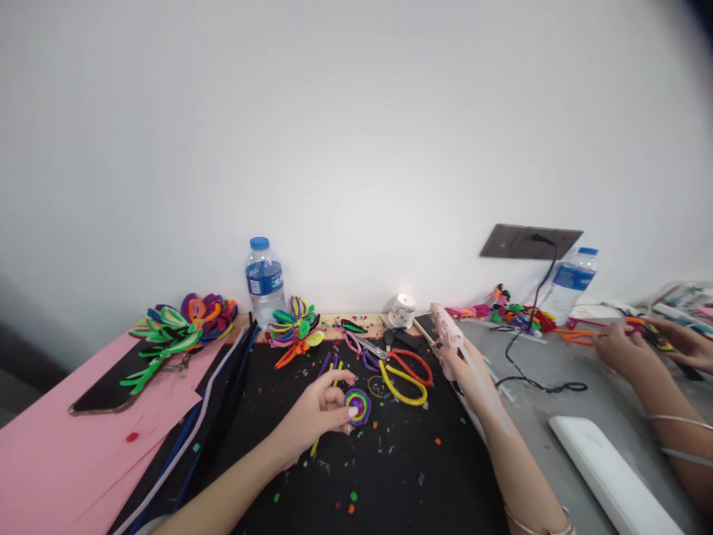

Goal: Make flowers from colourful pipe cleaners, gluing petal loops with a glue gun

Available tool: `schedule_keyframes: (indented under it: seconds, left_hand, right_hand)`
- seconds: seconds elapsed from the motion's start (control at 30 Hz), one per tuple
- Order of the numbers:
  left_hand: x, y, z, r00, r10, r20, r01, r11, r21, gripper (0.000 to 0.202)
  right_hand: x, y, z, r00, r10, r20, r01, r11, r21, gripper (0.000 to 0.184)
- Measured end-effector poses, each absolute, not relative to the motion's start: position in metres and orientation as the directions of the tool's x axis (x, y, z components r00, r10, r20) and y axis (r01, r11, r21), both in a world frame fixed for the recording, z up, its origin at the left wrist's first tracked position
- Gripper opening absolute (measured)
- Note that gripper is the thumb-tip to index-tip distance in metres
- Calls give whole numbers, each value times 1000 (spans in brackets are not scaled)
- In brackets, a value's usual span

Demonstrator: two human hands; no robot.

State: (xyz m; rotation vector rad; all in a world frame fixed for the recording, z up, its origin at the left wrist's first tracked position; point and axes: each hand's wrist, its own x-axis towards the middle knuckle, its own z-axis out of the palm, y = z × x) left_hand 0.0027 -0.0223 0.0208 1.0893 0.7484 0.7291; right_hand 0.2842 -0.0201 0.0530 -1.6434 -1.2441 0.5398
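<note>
My left hand [318,407] pinches a small coiled pipe-cleaner disc [357,407], purple outside with green, yellow and red rings, above the black mat [401,483]. Purple and yellow pipe-cleaner pieces [315,447] lie beneath that hand. My right hand [466,365] is wrapped round a pale pink hot glue gun [447,327] at the mat's right side. A translucent stick runs back from the gun along my wrist. Between the hands lie scissors [405,377] with red and yellow loop handles. Purple and pink pipe-cleaner loops are close to their blades.
Left stand pipe-cleaner flowers [183,327], a phone [105,390] on pink paper [50,461] and a water bottle [265,286]. A lit candle [402,310] burns behind the scissors. Right are a black cord [515,360], a white case [610,475] and another person's hands [629,353].
</note>
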Motion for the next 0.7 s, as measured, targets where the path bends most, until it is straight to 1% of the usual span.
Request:
schedule_keyframes:
  seconds: [0.1,0.17,0.23,0.37,0.47,0.53,0.6,0.63,0.7]
  left_hand:
    - [3,-21,19,561,814,-153,-142,276,951,46]
    - [2,-21,18,564,811,-156,-133,276,952,47]
    - [2,-21,18,564,810,-162,-126,279,952,48]
    - [2,-22,20,559,808,-189,-118,302,946,48]
    - [3,-23,22,538,814,-221,-105,324,940,48]
    - [3,-23,23,518,823,-232,-94,324,941,47]
    - [3,-23,24,511,835,-205,-93,290,952,44]
    - [3,-22,24,511,841,-177,-95,259,961,43]
    - [3,-20,23,510,853,-112,-106,191,976,41]
  right_hand:
    - [301,-20,55,388,883,264,615,-35,-787,42]
    - [314,-21,57,420,863,281,701,-111,-705,44]
    - [327,-22,59,453,845,283,777,-219,-591,44]
    - [358,-26,60,493,833,251,852,-404,-333,39]
    - [386,-30,54,514,844,153,854,-487,-181,33]
    - [406,-31,49,521,849,82,850,-509,-134,31]
    - [423,-30,43,526,849,40,846,-518,-130,30]
    - [430,-30,41,533,845,40,841,-523,-137,28]
    - [439,-28,37,559,821,118,826,-539,-161,23]
